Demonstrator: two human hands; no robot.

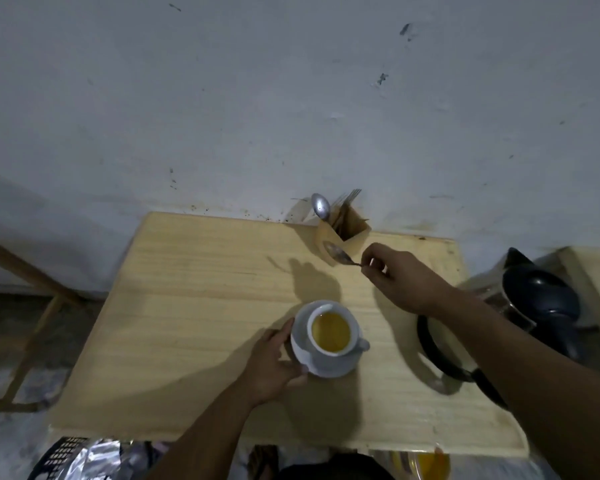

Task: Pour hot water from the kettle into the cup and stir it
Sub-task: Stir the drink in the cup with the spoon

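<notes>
Left hand (274, 362) grips saucer (303, 358) rim | cup (331, 336) on saucer, table (187, 306) centre, full of yellow liquid | right hand (400, 277) pinches spoon (340, 254) handle by holder (343, 233) | cup likely fragile, spill-prone: steady saucer | kettle (541, 306) right.

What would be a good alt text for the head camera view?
A right hand holds a spoon above a wooden table, while the left hand steadies the saucer under a white cup of yellow liquid. A black kettle stands at right.
</notes>
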